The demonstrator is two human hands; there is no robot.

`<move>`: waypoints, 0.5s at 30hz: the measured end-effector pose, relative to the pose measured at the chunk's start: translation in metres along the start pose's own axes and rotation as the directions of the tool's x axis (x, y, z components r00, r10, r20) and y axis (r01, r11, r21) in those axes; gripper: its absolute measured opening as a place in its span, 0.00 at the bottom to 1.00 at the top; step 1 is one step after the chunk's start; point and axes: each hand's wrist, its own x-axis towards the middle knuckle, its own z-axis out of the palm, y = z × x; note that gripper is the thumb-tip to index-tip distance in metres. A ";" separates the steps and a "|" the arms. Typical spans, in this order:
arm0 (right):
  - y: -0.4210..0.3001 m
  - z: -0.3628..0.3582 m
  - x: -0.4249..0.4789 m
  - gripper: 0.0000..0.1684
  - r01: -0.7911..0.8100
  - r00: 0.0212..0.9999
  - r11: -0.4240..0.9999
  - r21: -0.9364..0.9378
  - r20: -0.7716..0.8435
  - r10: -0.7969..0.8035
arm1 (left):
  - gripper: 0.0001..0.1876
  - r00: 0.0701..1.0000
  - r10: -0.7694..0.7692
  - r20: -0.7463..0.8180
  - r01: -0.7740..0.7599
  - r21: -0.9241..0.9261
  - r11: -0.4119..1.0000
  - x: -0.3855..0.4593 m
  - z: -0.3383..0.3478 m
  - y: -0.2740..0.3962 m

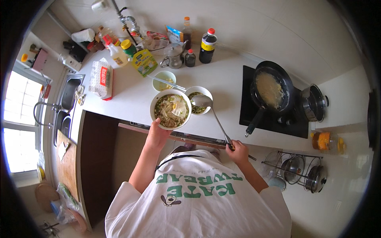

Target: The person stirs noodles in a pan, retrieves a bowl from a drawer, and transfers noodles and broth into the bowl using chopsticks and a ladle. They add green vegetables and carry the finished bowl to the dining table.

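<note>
My left hand point(157, 136) holds up a white bowl of noodles point(152, 110) in broth, with a piece of cooked egg point(179, 109) and chopped greens on top. In my right hand point(239, 153) is the handle of a metal ladle point(218, 122). Its head rests over or just above a second white bowl point(211, 95), which contains dark broth and chopped greens. Thin dark stick ends point(252, 158) poke out beyond my right hand; whether I grip them is hidden. Behind the noodles stands a pale green bowl point(155, 81) with light chopped bits and chopsticks point(166, 82) across it.
At right, a wok point(269, 86) with cloudy liquid sits on a black cooktop point(246, 89), beside a steel pot point(310, 102). Soy sauce point(207, 46), a steel kettle point(175, 56) and several seasonings line the wall. A sink point(71, 89) is at left. A drawer front point(193, 139) juts out before me.
</note>
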 end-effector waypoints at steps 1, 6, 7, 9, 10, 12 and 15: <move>-0.011 -0.011 -0.002 0.15 -0.007 1.000 1.000 0.010 0.015 0.007 | 0.39 1.000 -0.004 0.004 0.004 -0.004 1.000 0.002 0.001 -0.001; -0.047 -0.075 -0.007 0.13 -0.117 0.993 0.988 0.103 -0.008 0.119 | 0.40 0.998 -0.040 0.043 0.040 -0.005 0.999 0.016 0.011 -0.009; -0.045 -0.086 -0.009 0.13 -0.151 0.988 0.982 0.114 -0.019 0.154 | 0.40 0.998 -0.053 0.027 0.055 -0.043 0.998 0.021 0.008 -0.014; -0.030 -0.107 -0.006 0.12 -0.199 0.973 0.951 0.236 -0.069 0.220 | 0.41 0.996 -0.041 0.074 0.040 0.019 0.999 0.022 0.012 -0.018; -0.026 -0.122 0.000 0.12 -0.233 0.958 0.935 0.267 -0.100 0.268 | 0.42 0.995 -0.051 0.081 0.048 0.044 0.998 0.024 0.016 -0.019; -0.006 -0.154 0.016 0.12 -0.303 0.930 0.919 0.254 -0.134 0.343 | 0.44 0.993 -0.093 0.078 0.086 0.084 0.993 0.029 0.023 -0.025; 0.043 -0.191 0.040 0.14 -0.448 0.873 0.859 0.246 -0.087 0.480 | 0.44 0.985 -0.145 0.097 0.134 0.106 0.985 0.042 0.038 -0.038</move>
